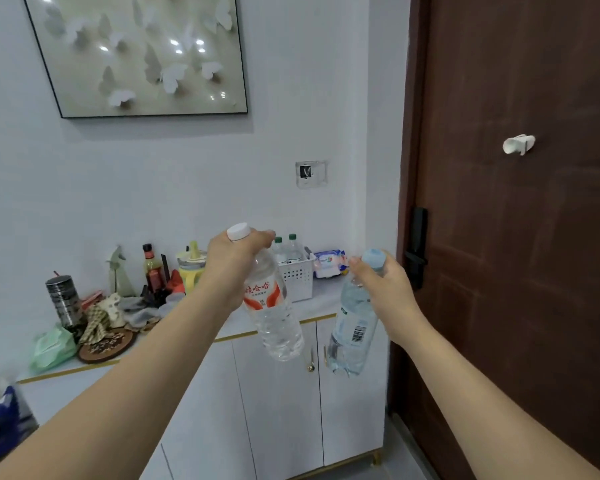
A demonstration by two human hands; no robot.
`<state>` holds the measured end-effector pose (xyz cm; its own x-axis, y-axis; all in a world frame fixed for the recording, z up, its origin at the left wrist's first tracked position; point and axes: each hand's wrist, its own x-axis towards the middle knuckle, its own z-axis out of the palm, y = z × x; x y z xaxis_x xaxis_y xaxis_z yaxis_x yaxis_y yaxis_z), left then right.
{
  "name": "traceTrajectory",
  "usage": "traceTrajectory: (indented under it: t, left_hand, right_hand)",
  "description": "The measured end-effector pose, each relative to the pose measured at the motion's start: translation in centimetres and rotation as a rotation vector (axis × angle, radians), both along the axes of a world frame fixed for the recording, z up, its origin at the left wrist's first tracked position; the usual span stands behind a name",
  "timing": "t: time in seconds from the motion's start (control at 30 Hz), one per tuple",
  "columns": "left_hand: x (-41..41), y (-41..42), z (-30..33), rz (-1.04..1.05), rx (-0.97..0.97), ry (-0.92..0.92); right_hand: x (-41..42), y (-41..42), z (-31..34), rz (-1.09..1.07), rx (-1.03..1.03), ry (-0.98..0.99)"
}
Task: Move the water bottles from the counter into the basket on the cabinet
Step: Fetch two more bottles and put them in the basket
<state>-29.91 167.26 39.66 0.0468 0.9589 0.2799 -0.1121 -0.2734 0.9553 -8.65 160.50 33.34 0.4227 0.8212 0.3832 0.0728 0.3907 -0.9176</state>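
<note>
Each hand [236, 261] [381, 282] grips bottle [274, 306] [354, 327]; basket [297, 273] likely beyond.

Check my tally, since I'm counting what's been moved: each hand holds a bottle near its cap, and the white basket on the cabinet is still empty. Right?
Not quite. The head view shows the white basket already holds two green-capped bottles. The rest stands: the left hand grips the red-labelled bottle and the right hand the blue-capped bottle, each near its cap.
</note>
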Motion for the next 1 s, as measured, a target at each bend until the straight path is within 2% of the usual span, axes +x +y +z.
traceTrajectory:
  t: [0.27,0.6,0.83,1.0]
  left_hand:
    - [0.9,12.9,1.1,0.025,0.019,-0.043]
    - [2.0,29.8,3.9,0.087,0.153,-0.019]
    - [3.6,39.2,1.9,0.154,0.13,-0.004]
    - [3.8,44.3,0.4,0.268,0.144,0.049]
  right_hand:
    - [2.0,13.2,-0.9,0.128,-0.046,-0.01]
    - [2.6,32.3,3.6,0.251,-0.067,-0.131]
    - [2.5,44.0,4.2,0.386,-0.086,-0.224]
    - [2.5,52.1,2.6,0.47,-0.083,-0.176]
